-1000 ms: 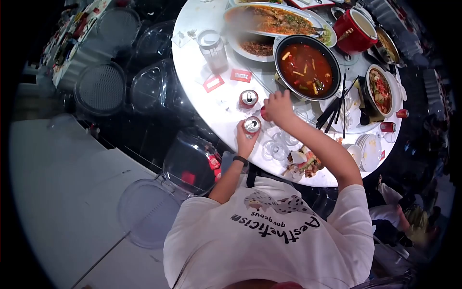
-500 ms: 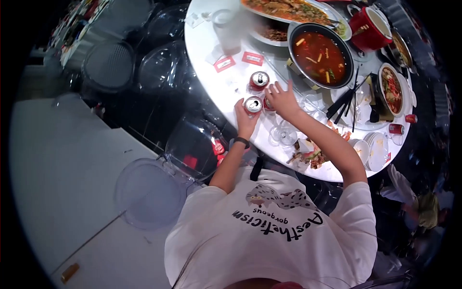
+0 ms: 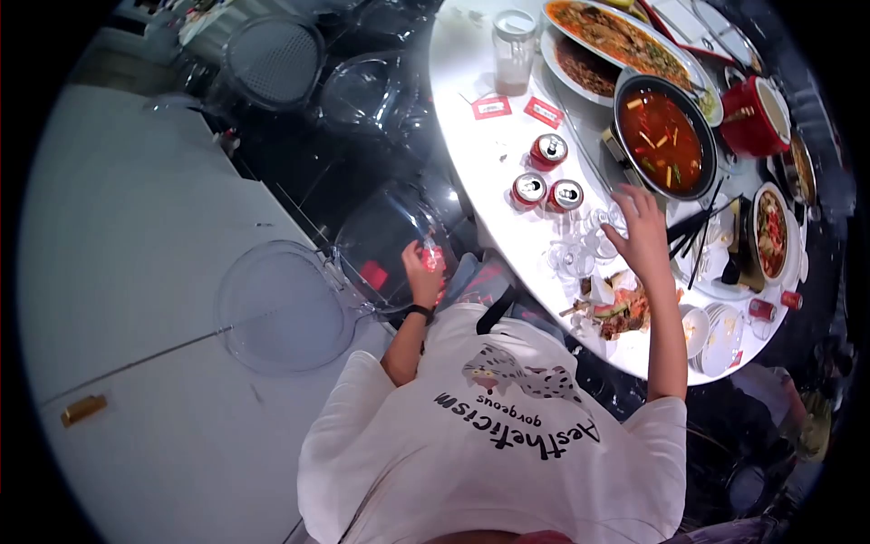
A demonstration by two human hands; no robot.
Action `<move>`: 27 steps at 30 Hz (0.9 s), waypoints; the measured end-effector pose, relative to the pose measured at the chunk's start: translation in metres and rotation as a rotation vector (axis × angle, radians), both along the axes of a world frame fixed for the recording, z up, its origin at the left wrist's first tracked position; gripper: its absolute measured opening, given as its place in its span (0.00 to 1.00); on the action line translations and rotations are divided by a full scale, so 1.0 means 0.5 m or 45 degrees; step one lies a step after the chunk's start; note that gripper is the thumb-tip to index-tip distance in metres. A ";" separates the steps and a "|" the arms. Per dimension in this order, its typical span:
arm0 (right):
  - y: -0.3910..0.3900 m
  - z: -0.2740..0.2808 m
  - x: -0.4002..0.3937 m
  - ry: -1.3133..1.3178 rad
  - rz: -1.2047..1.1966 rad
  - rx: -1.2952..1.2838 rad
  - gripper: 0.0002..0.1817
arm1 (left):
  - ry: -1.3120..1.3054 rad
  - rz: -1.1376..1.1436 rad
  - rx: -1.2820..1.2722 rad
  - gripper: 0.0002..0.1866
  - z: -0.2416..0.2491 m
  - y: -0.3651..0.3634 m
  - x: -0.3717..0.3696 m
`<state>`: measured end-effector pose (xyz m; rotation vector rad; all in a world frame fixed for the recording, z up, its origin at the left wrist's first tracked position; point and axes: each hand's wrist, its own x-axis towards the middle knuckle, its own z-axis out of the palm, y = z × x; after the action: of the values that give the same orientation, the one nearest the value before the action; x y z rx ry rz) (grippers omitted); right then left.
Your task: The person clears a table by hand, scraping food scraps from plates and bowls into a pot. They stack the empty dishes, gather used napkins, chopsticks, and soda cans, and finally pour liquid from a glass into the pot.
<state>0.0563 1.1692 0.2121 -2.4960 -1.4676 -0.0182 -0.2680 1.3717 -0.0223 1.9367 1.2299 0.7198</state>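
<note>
My left hand (image 3: 420, 277) is low beside the table, over a clear plastic chair, with its fingers closed round a red packet (image 3: 432, 259). Over the table, my right hand (image 3: 638, 227) is spread and holds nothing, just right of some clear stemmed glasses (image 3: 573, 260). Three opened red cans stand upright in a close group on the white table (image 3: 480, 172): a back can (image 3: 548, 152), a left can (image 3: 528, 190) and a right can (image 3: 565, 195). Neither hand touches them.
A pot of red soup (image 3: 660, 136), an oval dish (image 3: 625, 36) and a red bucket (image 3: 755, 116) stand farther back. Black chopsticks (image 3: 696, 231), food scraps (image 3: 621, 313) and stacked plates (image 3: 720, 340) lie to the right. A pitcher (image 3: 514, 54) stands near the left edge.
Both hands have let go of the cans. My left hand has dropped off the table to the red packet, and my right hand has shifted right, toward the glasses. The view has shifted.
</note>
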 end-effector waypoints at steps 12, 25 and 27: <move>-0.094 0.099 -0.051 0.136 -0.309 0.375 0.23 | -0.101 0.159 0.022 0.25 0.105 0.129 -0.059; 0.019 0.184 -0.136 0.068 -1.090 0.396 0.24 | -0.407 -0.314 0.004 0.19 0.154 0.614 0.548; 0.097 0.167 -0.122 -0.027 -1.269 0.415 0.22 | -0.491 -0.412 -0.089 0.19 0.154 0.720 0.686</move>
<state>-0.0046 1.2175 0.2955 -2.6410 -0.0782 -0.4145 0.0751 1.7315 0.0548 1.7766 0.6801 0.8172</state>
